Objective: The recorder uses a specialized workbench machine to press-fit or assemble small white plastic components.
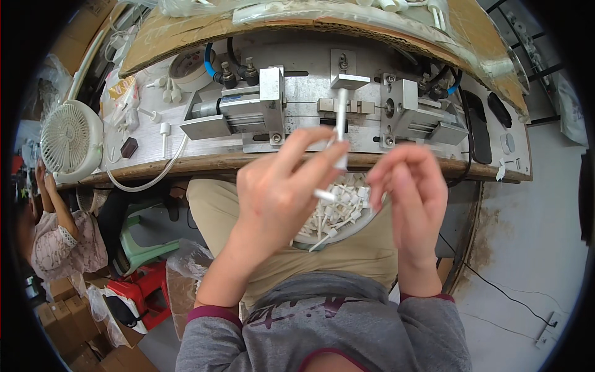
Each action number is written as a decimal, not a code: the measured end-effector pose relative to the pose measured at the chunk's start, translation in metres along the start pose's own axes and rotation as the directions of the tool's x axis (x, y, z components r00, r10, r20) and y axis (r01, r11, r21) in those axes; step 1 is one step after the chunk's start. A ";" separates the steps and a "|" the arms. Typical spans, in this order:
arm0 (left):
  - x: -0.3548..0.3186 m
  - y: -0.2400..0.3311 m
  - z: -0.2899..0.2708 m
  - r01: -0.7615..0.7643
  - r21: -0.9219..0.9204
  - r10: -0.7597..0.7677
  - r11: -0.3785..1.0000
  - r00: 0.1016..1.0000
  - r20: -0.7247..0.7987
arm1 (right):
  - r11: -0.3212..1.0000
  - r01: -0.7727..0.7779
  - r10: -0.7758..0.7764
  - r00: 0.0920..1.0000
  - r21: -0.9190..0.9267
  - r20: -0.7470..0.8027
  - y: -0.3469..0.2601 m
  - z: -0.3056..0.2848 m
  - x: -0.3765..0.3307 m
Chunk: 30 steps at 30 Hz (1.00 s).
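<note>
My left hand (273, 192) is closed around a white plastic stick with a wider end (341, 115), which stands nearly upright between thumb and fingers in front of the metal fixture. A second white stick end (324, 194) pokes out below the same fingers; how it is held is hidden. To its right, my right hand (412, 198) is raised with loosely bent fingers, somewhat blurred, and nothing shows in it. Under both hands, on my lap, a pale bowl (365, 228) holds a heap of small white plastic pieces (338, 214).
A metal fixture has a left clamp block (271, 102), a right clamp block (400, 111) and a small center jaw (347, 106). Cardboard (186, 37) overhangs the bench. A white fan (71, 141) stands left, near another person's arms (54, 201). A clear hose (145, 186) loops over the bench edge.
</note>
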State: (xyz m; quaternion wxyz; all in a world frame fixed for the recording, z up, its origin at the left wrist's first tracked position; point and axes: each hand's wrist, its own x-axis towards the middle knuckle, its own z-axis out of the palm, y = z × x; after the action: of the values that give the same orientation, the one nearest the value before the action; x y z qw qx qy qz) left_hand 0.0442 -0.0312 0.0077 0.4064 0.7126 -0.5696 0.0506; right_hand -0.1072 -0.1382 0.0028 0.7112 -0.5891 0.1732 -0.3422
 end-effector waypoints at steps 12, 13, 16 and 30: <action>0.022 -0.010 0.024 -0.051 0.269 0.007 0.962 0.987 0.162 | 0.260 -0.761 -0.396 0.477 0.594 0.785 -0.015 0.094 -0.040; 0.021 -0.009 0.026 -0.045 0.254 0.008 0.966 0.990 0.142 | 0.278 -0.741 -0.416 0.481 0.612 0.772 -0.012 0.094 -0.040; 0.022 -0.009 0.025 -0.032 0.256 -0.010 0.966 0.987 0.159 | 0.216 -0.633 -0.424 0.625 0.743 0.655 -0.018 0.111 -0.052; 0.002 -0.007 0.013 -0.037 0.135 0.015 0.990 0.987 0.158 | -0.208 -0.901 -0.308 0.429 0.380 0.849 -0.048 0.126 -0.064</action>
State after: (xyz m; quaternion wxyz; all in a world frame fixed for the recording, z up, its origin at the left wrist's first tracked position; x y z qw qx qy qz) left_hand 0.0460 -0.0410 -0.0036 0.3097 0.7332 -0.6041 0.0387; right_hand -0.0838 -0.0071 0.0694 0.9294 0.1408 -0.2769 0.1992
